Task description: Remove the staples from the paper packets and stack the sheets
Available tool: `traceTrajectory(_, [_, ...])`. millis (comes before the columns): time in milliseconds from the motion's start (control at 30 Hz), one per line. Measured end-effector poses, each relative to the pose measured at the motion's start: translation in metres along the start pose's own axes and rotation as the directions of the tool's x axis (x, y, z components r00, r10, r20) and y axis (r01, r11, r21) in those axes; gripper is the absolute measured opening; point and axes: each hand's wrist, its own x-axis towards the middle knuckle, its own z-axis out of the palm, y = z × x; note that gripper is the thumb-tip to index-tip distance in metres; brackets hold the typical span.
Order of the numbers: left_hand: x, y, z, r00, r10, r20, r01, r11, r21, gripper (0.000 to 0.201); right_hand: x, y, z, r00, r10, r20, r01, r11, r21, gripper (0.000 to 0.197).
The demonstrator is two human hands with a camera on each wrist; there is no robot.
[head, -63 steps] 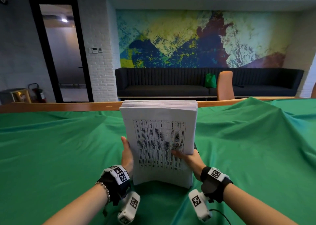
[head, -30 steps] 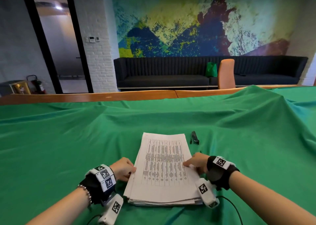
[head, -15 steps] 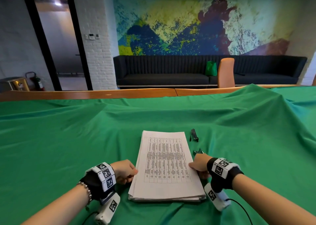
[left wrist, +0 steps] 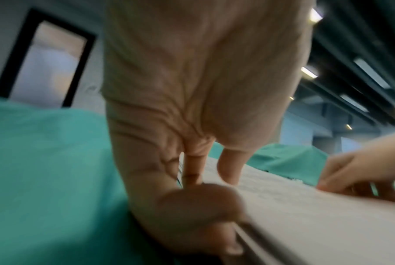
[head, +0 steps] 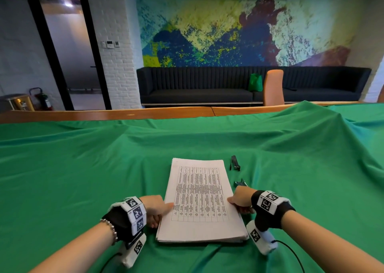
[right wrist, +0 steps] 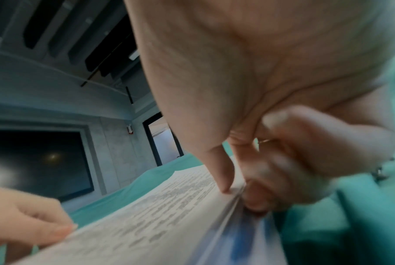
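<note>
A thick stack of printed sheets (head: pixel 199 200) lies flat on the green cloth, its top page showing a table of text. My left hand (head: pixel 158 209) holds its left edge: in the left wrist view the thumb (left wrist: pixel 230 170) rests on the top sheet (left wrist: pixel 305 206) and the other fingers curl against the side. At the right edge my right hand (head: pixel 239 200) pinches the stack, with the thumb (right wrist: pixel 221 175) on the top page (right wrist: pixel 157 206) and curled fingers at and under the edge. A black staple remover (head: pixel 235 163) lies just beyond the stack's far right corner.
A small metal tool (head: pixel 240 183) lies on the cloth right behind my right hand. The green cloth (head: pixel 83 168) is wrinkled and rises in a fold at the right. The table's wooden far edge (head: pixel 124 113) runs across, with an orange chair (head: pixel 273 87) behind it.
The stack, held upright two seconds ago, now lies flat on the cloth. Both hands have stayed at its side edges and its sheets look squared up.
</note>
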Motion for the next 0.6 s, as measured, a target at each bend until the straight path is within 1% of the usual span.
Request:
traceTrajectory(100, [-0.001,0.005,0.001,0.995,0.043,-0.095,-0.018,0.969,0.247,0.057,0.003,0.0,0.0,0.995,-0.006,-0.102,-0.006,0.993,-0.117,0.034])
traceTrajectory(133, [-0.002,0.008,0.002,0.991,0.06,-0.121,-0.021,0.953,0.301,0.057,0.003,0.001,0.0,0.993,-0.008,-0.119,-0.007,0.993,-0.122,0.036])
traceTrajectory(200, [-0.004,0.013,0.002,0.986,0.097,-0.135,-0.043,0.934,0.355,0.056,0.004,0.001,0.0,0.995,-0.007,-0.103,0.001,0.998,-0.065,0.037])
traceTrajectory(233, [-0.005,0.014,0.003,0.987,0.103,-0.125,-0.053,0.934,0.352,0.055,0.003,0.002,0.0,0.997,-0.008,-0.082,0.006,1.0,-0.026,0.034])
traceTrajectory(300, [-0.002,0.013,0.003,0.993,0.078,-0.088,-0.051,0.96,0.274,0.049,0.003,0.002,0.001,0.998,-0.003,-0.06,0.003,1.0,0.005,0.034])
traceTrajectory(367, [0.001,0.01,0.004,0.996,0.061,-0.061,-0.051,0.986,0.159,0.043,0.004,0.002,0.003,0.998,-0.001,-0.069,-0.001,1.0,-0.026,0.037])
traceTrajectory(400, [0.001,0.01,0.004,0.997,0.053,-0.061,-0.045,0.991,0.128,0.042,0.005,0.003,0.004,0.997,-0.013,-0.082,0.009,0.999,-0.048,0.039])
traceTrajectory(500, [-0.001,0.009,0.005,0.997,0.055,-0.059,-0.049,0.993,0.106,0.039,0.009,0.004,0.006,0.995,-0.014,-0.101,0.006,0.997,-0.082,0.051])
traceTrajectory(600, [-0.009,0.009,0.001,0.997,0.052,-0.051,-0.046,0.993,0.104,0.039,0.004,0.003,0.002,0.996,-0.006,-0.089,-0.003,0.994,-0.109,0.048])
